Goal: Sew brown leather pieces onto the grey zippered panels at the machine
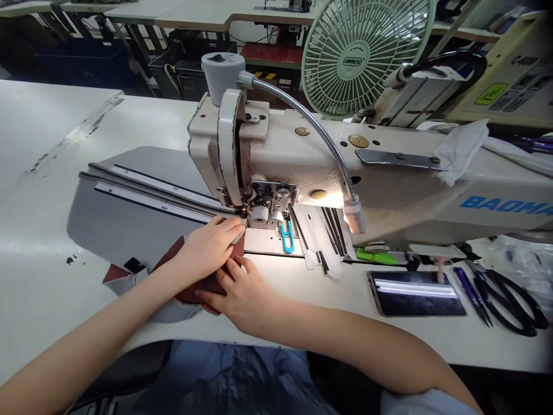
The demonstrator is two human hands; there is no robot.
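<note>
A large grey piece of material [103, 219] with dark and white strips lies on the white table, its right end at the needle area of a sewing machine [285, 155]. My left hand [211, 245] presses on the piece just beside the presser area, fingers bent together over its edge. Just below and to the right, my right hand [242, 288] grips the reddish-brown underside [201, 288], which is folded up near the table's front edge. Its thumb and fingers rest on the folded part. The needle itself is hidden behind the machine head.
Blue thread snips [287, 237] and thin black strips [332, 230] lie right of the needle area. Farther right are a phone [417, 294], black scissors [510, 297] and a green-handled tool [375, 256]. A green fan [354, 57] stands behind.
</note>
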